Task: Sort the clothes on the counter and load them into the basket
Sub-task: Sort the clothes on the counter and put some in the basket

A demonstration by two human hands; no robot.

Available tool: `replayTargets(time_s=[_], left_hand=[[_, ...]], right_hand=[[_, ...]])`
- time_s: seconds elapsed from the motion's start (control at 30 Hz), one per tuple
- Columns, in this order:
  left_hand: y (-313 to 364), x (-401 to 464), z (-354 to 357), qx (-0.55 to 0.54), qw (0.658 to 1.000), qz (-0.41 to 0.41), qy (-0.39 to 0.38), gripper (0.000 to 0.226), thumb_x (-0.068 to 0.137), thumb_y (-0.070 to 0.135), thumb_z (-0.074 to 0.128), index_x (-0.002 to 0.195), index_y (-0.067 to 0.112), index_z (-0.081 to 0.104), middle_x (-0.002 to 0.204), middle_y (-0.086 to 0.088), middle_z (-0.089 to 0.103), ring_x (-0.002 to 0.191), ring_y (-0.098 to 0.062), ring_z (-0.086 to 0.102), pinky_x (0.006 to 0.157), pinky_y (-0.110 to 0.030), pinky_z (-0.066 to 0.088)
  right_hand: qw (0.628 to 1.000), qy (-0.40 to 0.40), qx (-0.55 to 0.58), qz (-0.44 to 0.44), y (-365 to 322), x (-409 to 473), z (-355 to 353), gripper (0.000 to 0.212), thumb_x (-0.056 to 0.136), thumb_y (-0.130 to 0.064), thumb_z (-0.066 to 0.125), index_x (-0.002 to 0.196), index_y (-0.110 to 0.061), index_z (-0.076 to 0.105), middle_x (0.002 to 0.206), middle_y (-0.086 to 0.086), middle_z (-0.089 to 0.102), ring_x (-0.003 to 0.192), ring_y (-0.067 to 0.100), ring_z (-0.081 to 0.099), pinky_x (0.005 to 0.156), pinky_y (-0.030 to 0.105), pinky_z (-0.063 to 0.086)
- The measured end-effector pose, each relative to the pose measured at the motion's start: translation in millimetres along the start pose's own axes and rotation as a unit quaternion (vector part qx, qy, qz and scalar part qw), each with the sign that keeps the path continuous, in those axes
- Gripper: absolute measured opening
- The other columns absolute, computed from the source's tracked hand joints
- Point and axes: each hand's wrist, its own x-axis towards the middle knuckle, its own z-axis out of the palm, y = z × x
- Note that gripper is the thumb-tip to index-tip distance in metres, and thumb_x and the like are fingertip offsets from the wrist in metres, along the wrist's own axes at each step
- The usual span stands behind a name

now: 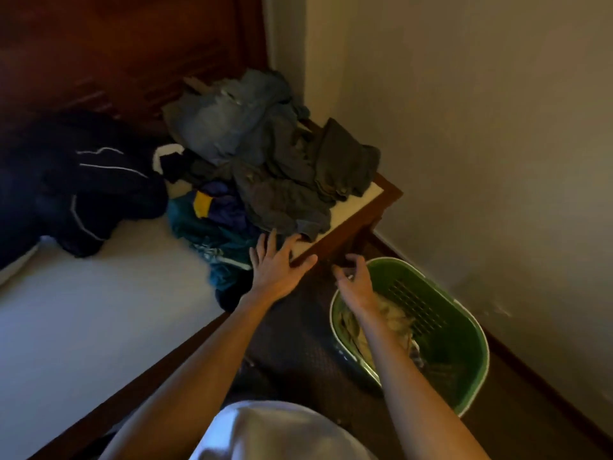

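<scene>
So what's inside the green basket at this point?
The green basket holds some pale yellowish crumpled clothing low against its slotted wall. The right hand and forearm cover part of it, so what lies underneath cannot be seen.

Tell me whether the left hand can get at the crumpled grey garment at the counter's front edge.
Probably yes. The left hand is open at the white counter edge, fingertips almost at the crumpled grey garment, with nothing between them.

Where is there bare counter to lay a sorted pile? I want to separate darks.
The widest free patch is the white counter in front of the navy garment, left of the teal clothes. A thin strip runs along the right edge beside the grey pile. The back corner is crowded.
</scene>
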Motion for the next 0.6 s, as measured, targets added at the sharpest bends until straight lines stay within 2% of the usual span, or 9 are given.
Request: replayTargets(time_s=[0.03, 0.1, 0.17, 0.23, 0.33, 0.43, 0.5, 0.53, 0.6], left_hand=[[-21.4, 2.7, -6.5, 0.051, 0.999, 0.004, 0.009, 0.088, 0.081, 0.086, 0.049, 0.155, 0.049, 0.019, 0.17, -0.005, -0.01, 0.155, -0.038, -0.013, 0.118, -0.057, -0.016], [-68.4, 5.1, -14.5, 0.126, 0.992, -0.001, -0.019, 0.112, 0.069, 0.093, 0.053, 0.158, 0.05, 0.0, 0.165, -0.008, -0.031, 0.149, -0.043, -0.031, 0.112, -0.062, -0.024], [-119.4, 1.1, -15.5, 0.166, 0.984, -0.015, -0.067, 0.123, 0.065, 0.094, 0.056, 0.154, 0.05, -0.015, 0.16, -0.007, -0.041, 0.144, -0.043, -0.038, 0.111, -0.069, -0.022], [-163.4, -4.5, -15.4, 0.182, 0.979, -0.018, -0.084, 0.119, 0.066, 0.093, 0.053, 0.15, 0.052, -0.022, 0.157, -0.002, -0.041, 0.145, -0.041, -0.036, 0.108, -0.072, -0.022], [-201.1, -6.9, -34.2, 0.187, 0.98, -0.01, -0.072, 0.1, 0.08, 0.081, 0.053, 0.159, 0.046, 0.001, 0.162, 0.002, -0.027, 0.155, -0.041, -0.014, 0.114, -0.078, -0.004], [-221.1, -7.5, -62.4, 0.188, 0.98, -0.02, -0.065, 0.081, 0.097, 0.047, 0.061, 0.161, 0.041, 0.011, 0.17, 0.004, -0.013, 0.157, -0.033, -0.006, 0.122, -0.065, 0.01], [-237.9, -12.6, -80.1, 0.159, 0.986, -0.049, -0.029, 0.075, 0.097, 0.034, 0.064, 0.16, 0.037, 0.023, 0.172, 0.002, 0.006, 0.158, -0.029, 0.007, 0.121, -0.055, 0.022], [-248.1, -17.3, -86.7, 0.138, 0.988, -0.068, -0.014, 0.071, 0.096, 0.03, 0.066, 0.158, 0.034, 0.031, 0.17, 0.001, 0.017, 0.157, -0.028, 0.015, 0.118, -0.053, 0.027], [-268.1, -29.7, -98.3, 0.106, 0.988, -0.104, 0.028, 0.066, 0.09, 0.024, 0.07, 0.151, 0.028, 0.045, 0.162, 0.001, 0.038, 0.152, -0.026, 0.031, 0.113, -0.049, 0.035]], right_hand=[[0.999, -0.026, -0.017, -0.012, -10.7, 5.8, 17.5, 0.032, 0.094, -0.03, 0.065, 0.122, -0.024, 0.051, 0.093, 0.001, 0.064, 0.087, 0.019, 0.066, 0.087, 0.047, 0.057], [0.993, -0.087, -0.063, -0.039, -32.1, 18.0, 52.5, 0.021, 0.095, -0.032, 0.064, 0.113, -0.027, 0.056, 0.095, 0.003, 0.065, 0.089, 0.019, 0.068, 0.088, 0.046, 0.056], [0.98, -0.154, -0.104, -0.065, -52.7, 26.7, 89.8, 0.015, 0.098, -0.03, 0.062, 0.111, -0.025, 0.061, 0.097, 0.004, 0.067, 0.089, 0.019, 0.068, 0.088, 0.045, 0.056], [0.966, -0.19, -0.138, -0.105, -69.8, 34.0, 129.5, 0.013, 0.099, -0.024, 0.061, 0.111, -0.021, 0.065, 0.101, 0.003, 0.066, 0.092, 0.018, 0.066, 0.085, 0.04, 0.056], [0.945, -0.189, -0.204, -0.173, -96.1, 44.0, 193.2, 0.029, 0.098, -0.025, 0.061, 0.127, -0.024, 0.057, 0.126, 0.004, 0.056, 0.112, 0.023, 0.058, 0.087, 0.036, 0.05], [0.911, -0.123, -0.282, -0.276, -116.9, 61.3, 243.4, 0.059, 0.094, -0.032, 0.066, 0.146, -0.031, 0.039, 0.155, 0.004, 0.031, 0.135, 0.031, 0.034, 0.099, 0.045, 0.045], [0.887, -0.118, -0.348, -0.279, -129.4, 78.5, 264.6, 0.074, 0.093, -0.036, 0.066, 0.153, -0.036, 0.024, 0.163, 0.003, 0.017, 0.139, 0.034, 0.026, 0.101, 0.049, 0.045], [0.881, -0.13, -0.375, -0.257, -131.8, 90.1, 271.2, 0.076, 0.093, -0.037, 0.066, 0.155, -0.037, 0.022, 0.163, 0.005, 0.018, 0.14, 0.035, 0.028, 0.103, 0.049, 0.044], [0.885, -0.174, -0.383, -0.2, -131.3, 110.8, 279.3, 0.061, 0.095, -0.033, 0.065, 0.15, -0.028, 0.039, 0.153, 0.013, 0.039, 0.136, 0.039, 0.04, 0.105, 0.044, 0.043]])
